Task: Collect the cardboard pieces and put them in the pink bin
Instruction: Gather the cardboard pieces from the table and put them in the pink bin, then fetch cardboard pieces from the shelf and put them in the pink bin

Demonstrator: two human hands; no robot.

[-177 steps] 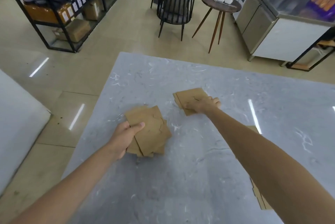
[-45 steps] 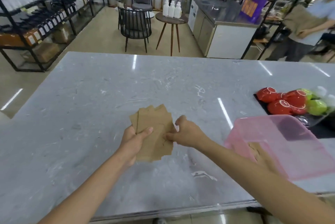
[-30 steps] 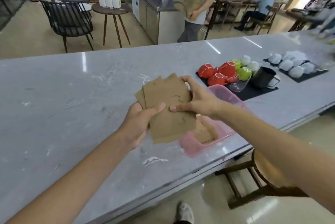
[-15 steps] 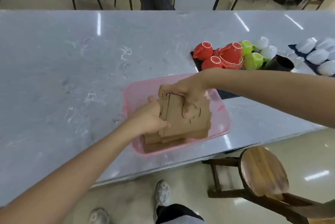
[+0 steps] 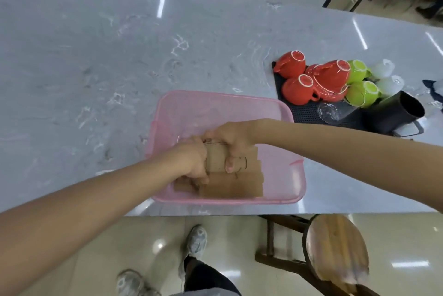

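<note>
The pink bin (image 5: 215,103) stands on the grey marble counter near its front edge. Both of my hands are inside it, holding a stack of brown cardboard pieces (image 5: 249,163) low over the bin's floor. My left hand (image 5: 191,161) grips the stack's left side. My right hand (image 5: 230,139) clasps its top edge, thumb pressed on the face. More cardboard pieces (image 5: 235,186) lie flat in the bin's near part, under the held stack.
A black mat (image 5: 309,111) right of the bin carries upturned red cups (image 5: 297,89), green cups (image 5: 362,93), white cups, a glass and a black jug (image 5: 398,111). A wooden stool (image 5: 335,250) stands below the counter edge at right. My shoes (image 5: 196,240) show on the floor.
I turned from the counter's left to the pink bin, carrying the stack in both hands. Over the last half second the stack has sunk lower into the bin.
</note>
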